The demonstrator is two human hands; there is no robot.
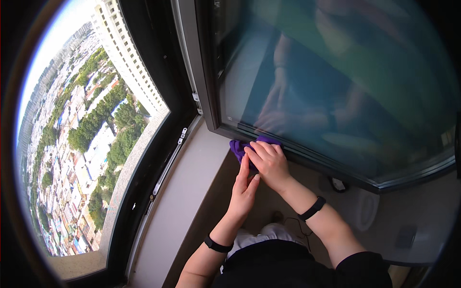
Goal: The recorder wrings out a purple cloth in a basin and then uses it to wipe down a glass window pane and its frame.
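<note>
A purple cloth [238, 147] is pressed against the lower frame of an open window sash [288, 151]. My right hand [270, 162] lies on top of the cloth, fingers curled over it against the frame. My left hand [244, 190] is just below, its fingers stretched up and touching the cloth and my right hand. Both wrists wear black bands. The glass pane [336, 81] above reflects my hands and arms.
A pale windowsill [185, 192] runs below the sash, with a dark outer frame and a metal hinge track [168, 163] at its left. The opening at left looks far down on trees and buildings. A white round object [367, 211] sits on the floor at right.
</note>
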